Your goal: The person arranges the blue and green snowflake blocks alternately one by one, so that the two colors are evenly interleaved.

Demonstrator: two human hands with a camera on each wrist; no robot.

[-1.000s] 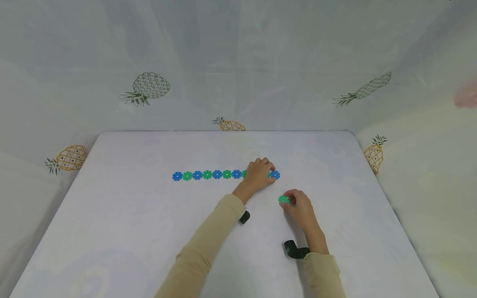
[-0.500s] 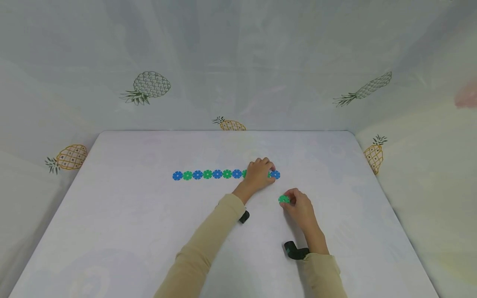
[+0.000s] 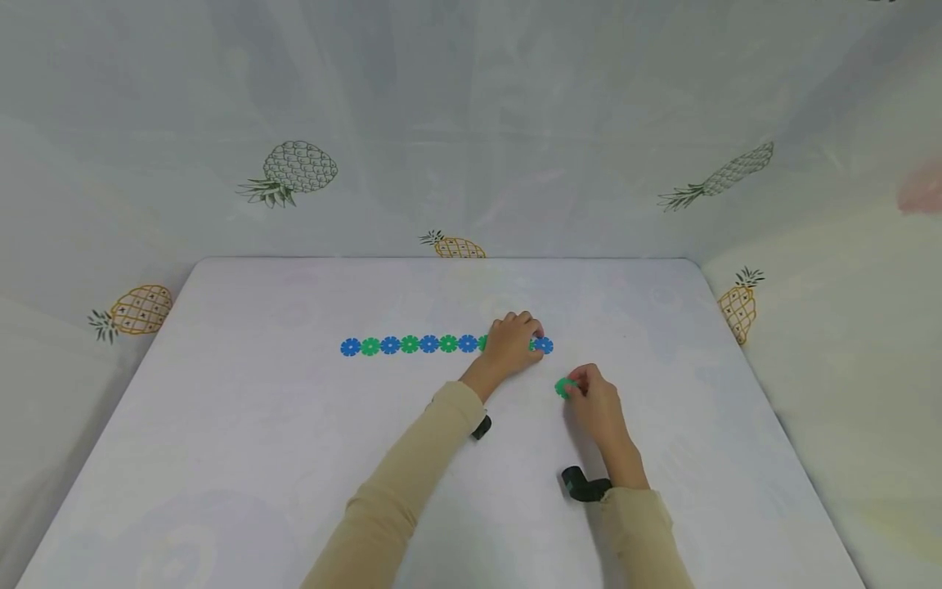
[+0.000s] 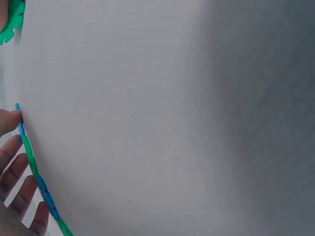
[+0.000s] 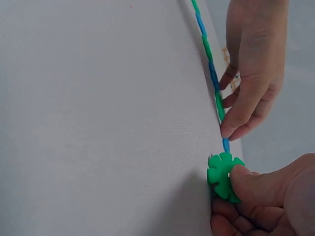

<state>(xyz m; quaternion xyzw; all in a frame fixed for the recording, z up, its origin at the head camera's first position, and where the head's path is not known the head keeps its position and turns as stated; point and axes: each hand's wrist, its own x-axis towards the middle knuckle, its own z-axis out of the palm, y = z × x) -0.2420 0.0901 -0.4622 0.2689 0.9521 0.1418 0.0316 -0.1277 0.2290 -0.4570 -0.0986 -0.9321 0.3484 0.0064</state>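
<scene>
A row of linked notched plastic snowflake discs, blue and green by turns, lies flat across the table; a blue disc (image 3: 351, 348) is its left end. My left hand (image 3: 509, 343) covers part of the row and grips the blue disc (image 3: 544, 345) at its right end between thumb and fingers. The left wrist view shows the thumb (image 4: 11, 121) on that end, fingers along the chain (image 4: 30, 157). Below and right of it, my right hand (image 3: 599, 409) pinches a loose green snowflake disc (image 5: 224, 176), held apart from the row with its flat face toward the right wrist camera.
The white table (image 3: 243, 458) has its far edge at a pale curtain (image 3: 471, 123) printed with pineapples. Black wrist cameras (image 3: 585, 484) are strapped beneath both forearms, close above the tabletop.
My right hand has moved slightly up and right with the green snowflake disc, which has turned a little in the fingers. The left hand and the row have stayed in place.
</scene>
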